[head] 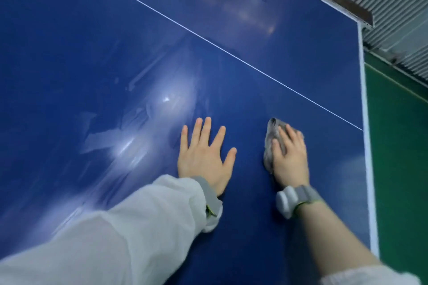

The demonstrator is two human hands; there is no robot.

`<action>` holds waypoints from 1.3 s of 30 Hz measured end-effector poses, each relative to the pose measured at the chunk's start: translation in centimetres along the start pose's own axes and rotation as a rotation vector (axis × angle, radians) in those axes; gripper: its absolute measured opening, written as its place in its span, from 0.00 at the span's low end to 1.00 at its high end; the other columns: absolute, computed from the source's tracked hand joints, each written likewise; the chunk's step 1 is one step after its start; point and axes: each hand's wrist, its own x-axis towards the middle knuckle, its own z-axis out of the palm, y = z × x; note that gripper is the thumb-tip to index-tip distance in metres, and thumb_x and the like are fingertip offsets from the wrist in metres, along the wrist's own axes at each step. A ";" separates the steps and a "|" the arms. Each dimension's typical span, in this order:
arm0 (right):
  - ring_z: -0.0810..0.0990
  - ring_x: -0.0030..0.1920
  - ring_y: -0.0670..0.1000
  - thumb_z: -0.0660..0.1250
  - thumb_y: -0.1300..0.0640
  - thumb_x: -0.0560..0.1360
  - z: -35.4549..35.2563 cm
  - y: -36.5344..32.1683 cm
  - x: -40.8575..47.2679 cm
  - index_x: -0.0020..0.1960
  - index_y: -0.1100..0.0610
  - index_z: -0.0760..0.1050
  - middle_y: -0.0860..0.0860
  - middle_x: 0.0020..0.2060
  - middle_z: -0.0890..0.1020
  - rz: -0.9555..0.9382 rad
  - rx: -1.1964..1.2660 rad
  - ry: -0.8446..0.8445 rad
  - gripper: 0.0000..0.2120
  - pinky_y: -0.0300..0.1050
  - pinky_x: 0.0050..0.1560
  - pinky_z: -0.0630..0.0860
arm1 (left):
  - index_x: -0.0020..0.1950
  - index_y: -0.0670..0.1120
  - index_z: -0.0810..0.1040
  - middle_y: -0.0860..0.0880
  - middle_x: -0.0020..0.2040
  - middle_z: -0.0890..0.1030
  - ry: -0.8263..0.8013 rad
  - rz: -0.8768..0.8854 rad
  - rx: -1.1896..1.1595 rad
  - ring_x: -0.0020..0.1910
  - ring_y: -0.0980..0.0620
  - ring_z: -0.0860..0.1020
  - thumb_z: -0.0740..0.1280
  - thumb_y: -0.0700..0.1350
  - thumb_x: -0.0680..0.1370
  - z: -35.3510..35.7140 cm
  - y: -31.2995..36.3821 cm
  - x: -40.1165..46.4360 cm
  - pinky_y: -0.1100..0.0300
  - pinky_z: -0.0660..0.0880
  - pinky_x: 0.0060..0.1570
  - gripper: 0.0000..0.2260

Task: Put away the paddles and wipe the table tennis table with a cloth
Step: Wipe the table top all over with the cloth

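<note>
Cloth [273,143] under right hand [289,157] lies near table [92,41] white edge.

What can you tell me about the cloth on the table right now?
The cloth is a small grey rag, soft and crumpled into a bunch rather than spread flat. It lies on the blue table near the white-edged right side, just short of the thin white centre line. The right hand presses on it with straight fingers, covering much of it; its left and far edges stick out.
</note>
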 end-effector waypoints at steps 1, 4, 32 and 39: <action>0.59 0.76 0.59 0.58 0.50 0.80 -0.2 0.1 2.7 0.71 0.58 0.72 0.56 0.75 0.67 -0.030 -0.007 -0.021 0.23 0.46 0.76 0.49 | 0.80 0.57 0.50 0.49 0.81 0.45 0.005 -0.011 0.030 0.79 0.49 0.39 0.41 0.64 0.80 0.4 0.3 0.2 0.44 0.37 0.76 0.29; 0.57 0.77 0.59 0.60 0.55 0.82 0.7 -0.3 10.2 0.72 0.58 0.70 0.55 0.75 0.66 -0.102 -0.011 -0.062 0.20 0.47 0.76 0.49 | 0.79 0.57 0.57 0.48 0.81 0.54 0.063 -0.041 0.072 0.80 0.48 0.46 0.45 0.67 0.79 1.6 0.5 0.6 0.41 0.44 0.76 0.30; 0.58 0.77 0.54 0.58 0.49 0.79 -1.9 2.5 -22.7 0.70 0.54 0.73 0.48 0.74 0.69 -0.007 0.092 0.065 0.22 0.52 0.77 0.55 | 0.79 0.55 0.59 0.50 0.81 0.54 -0.101 0.240 -0.176 0.80 0.50 0.48 0.59 0.59 0.81 -0.3 -3.0 -7.2 0.51 0.40 0.77 0.27; 0.56 0.78 0.50 0.58 0.48 0.79 0.2 -5.9 -45.6 0.71 0.50 0.73 0.45 0.74 0.68 -0.004 0.052 0.076 0.21 0.57 0.76 0.56 | 0.79 0.55 0.57 0.49 0.81 0.54 -0.188 0.283 -0.097 0.80 0.50 0.47 0.57 0.57 0.82 -2.0 -5.9 -19.7 0.52 0.39 0.77 0.27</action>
